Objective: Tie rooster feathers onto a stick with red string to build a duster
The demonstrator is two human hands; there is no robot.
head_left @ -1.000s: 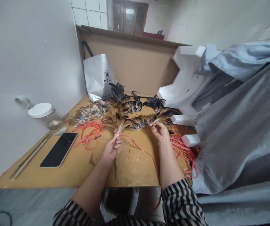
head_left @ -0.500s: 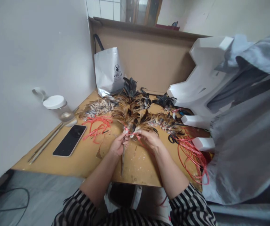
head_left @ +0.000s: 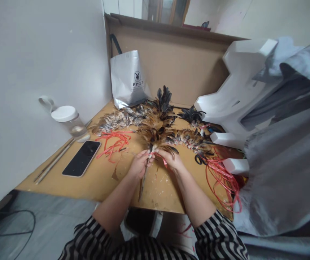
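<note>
My left hand (head_left: 139, 165) is closed around a thin dark stick (head_left: 143, 185), whose lower end points toward the front edge of the table. Brown and black feathers (head_left: 155, 136) fan out just beyond my fingertips, bound at their pale base near the stick's top. My right hand (head_left: 171, 161) is closed at that same base, its fingers pinching a small bunch of brown feathers (head_left: 166, 147). A red plastic strip (head_left: 162, 159) runs between the two hands, and its loose end hangs by my right fingers. My fingers partly hide the binding.
Piles of feathers (head_left: 117, 119) lie behind my hands, with red strips (head_left: 114, 142) at left and a red tangle (head_left: 222, 177) at right. Black-handled scissors (head_left: 198, 159), a phone (head_left: 81, 159), a lidded bottle (head_left: 69, 121), sticks (head_left: 54, 161), a silver bag (head_left: 127, 79) and white foam (head_left: 219, 104) surround them.
My right hand has brought its small feather bunch in against the feathers at the stick's top. The two hands are closer together, and the view has shifted slightly.
</note>
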